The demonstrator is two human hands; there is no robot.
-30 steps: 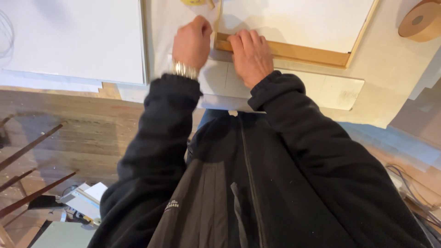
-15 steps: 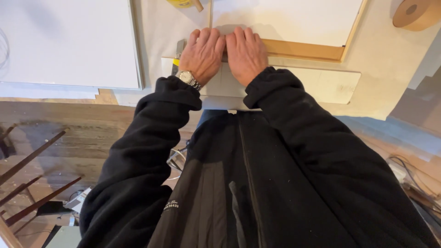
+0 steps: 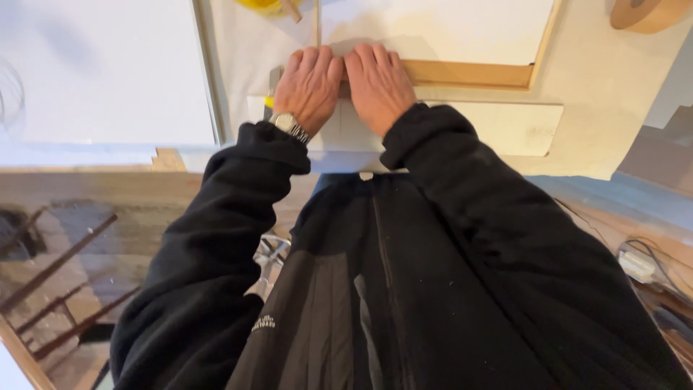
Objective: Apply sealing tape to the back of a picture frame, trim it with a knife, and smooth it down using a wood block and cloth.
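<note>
My left hand (image 3: 309,87) and my right hand (image 3: 377,85) lie side by side, palms down, on the near edge of a wooden frame (image 3: 469,74) that carries a white sheet (image 3: 447,25). Both press flat with the fingers together and stretched forward; what is under the palms is hidden. A pale strip of board (image 3: 505,126) lies just below the frame, under my wrists. My left wrist wears a metal watch (image 3: 286,123). A grey and yellow tool (image 3: 271,87) peeks out left of my left hand.
A large white panel (image 3: 101,72) with a thin wooden edge lies to the left. A roll of brown tape (image 3: 646,11) sits at the top right, a yellow object (image 3: 267,6) at the top. Cables (image 3: 642,263) lie on the floor at the right.
My left hand has slid right to sit against my right hand, and both have settled flat on the frame's edge. The view has shifted slightly.
</note>
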